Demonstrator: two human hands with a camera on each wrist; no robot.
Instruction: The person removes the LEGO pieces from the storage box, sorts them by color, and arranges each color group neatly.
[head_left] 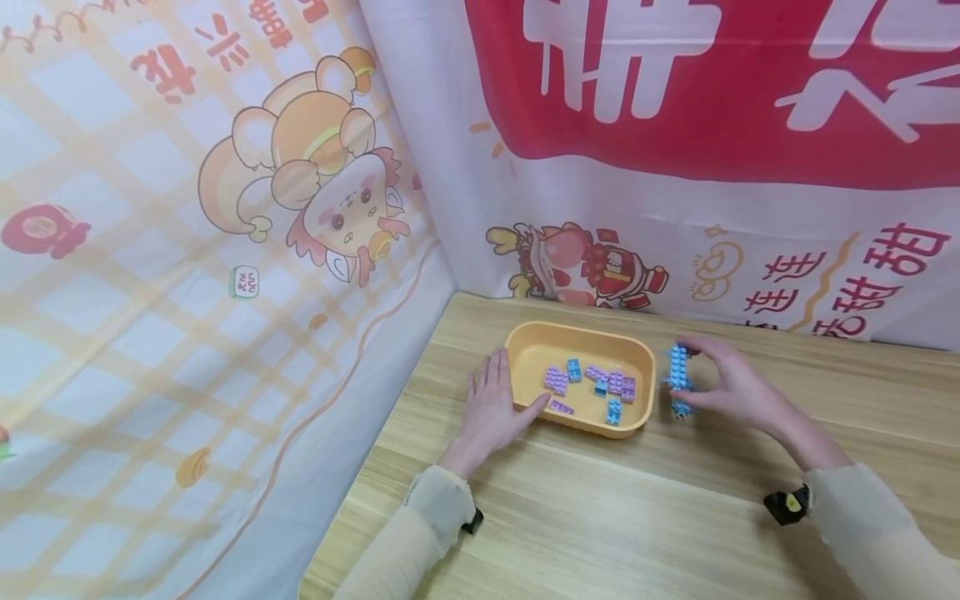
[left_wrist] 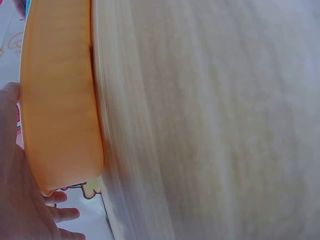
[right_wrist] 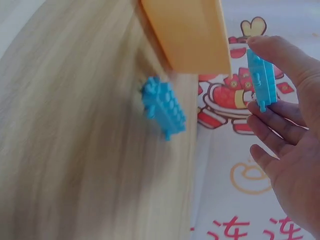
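My right hand point(head_left: 738, 392) pinches a long light-blue building-brick piece point(right_wrist: 262, 80) between thumb and fingers, just right of the tray. Small pegs stick out from its side. A second blue studded brick piece point(right_wrist: 164, 107) is on the table beneath, near the tray's wall. In the head view the two blue pieces appear almost in one line. My left hand point(head_left: 491, 412) rests against the left end of the yellow-orange tray point(head_left: 581, 333). Its fingers are extended along the outside, and the thumb reaches over the near rim.
Inside the tray lie several purple bricks point(head_left: 556, 380) and several blue bricks point(head_left: 613, 410). The wooden table point(head_left: 585, 508) meets a printed cloth point(head_left: 442, 183) at the back and left. A black wrist device point(head_left: 787, 504) sits at the right cuff.
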